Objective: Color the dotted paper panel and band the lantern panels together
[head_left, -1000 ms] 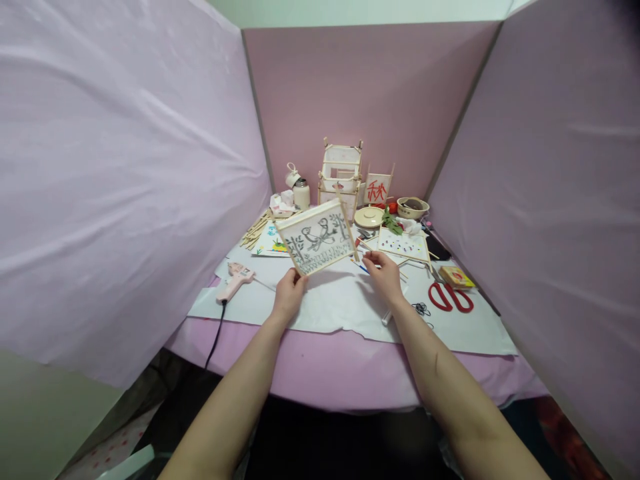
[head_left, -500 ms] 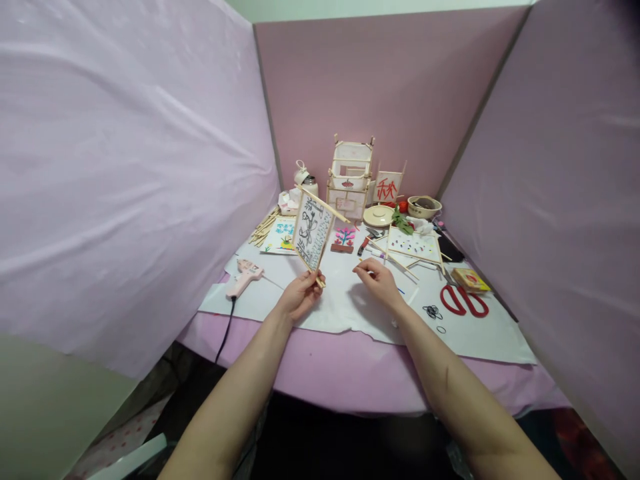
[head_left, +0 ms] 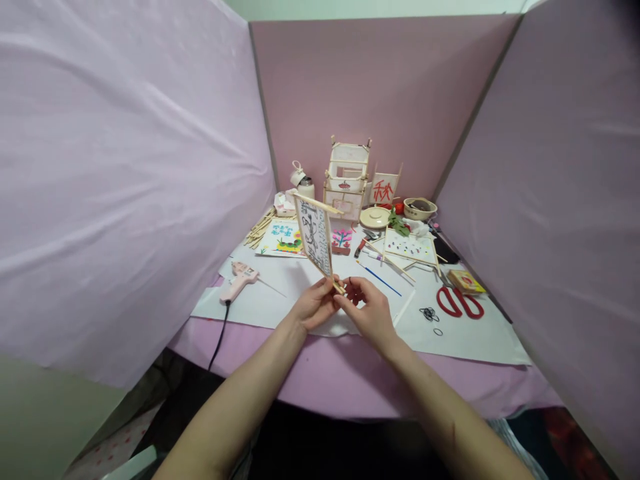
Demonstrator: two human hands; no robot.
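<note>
A stick-framed panel (head_left: 316, 230) with a black ink drawing and rows of writing stands tilted above the table. My left hand (head_left: 317, 303) is closed around its lower corner, where pale wooden stick ends stick out. My right hand (head_left: 367, 308) is beside that corner, fingers bent at the stick ends. A thin dark loop, which looks like a black rubber band, shows at its fingertips; it is partly hidden. More black rubber bands (head_left: 429, 314) lie to the right on the white paper. A blue paintbrush (head_left: 380, 278) rests just beyond my right hand.
A pink glue gun (head_left: 240, 283) with a cord lies left. Red-handled scissors (head_left: 460, 303) and a yellow box (head_left: 466, 282) are right. Behind stand a stick-built lantern frame (head_left: 346, 180), a dotted panel (head_left: 410, 247), a bowl (head_left: 419, 209) and a bundle of sticks (head_left: 260, 228).
My right hand has moved left and nearer, meeting my left hand at the panel's corner. The panel has shifted slightly right and turned more edge-on. The paintbrush now shows fully.
</note>
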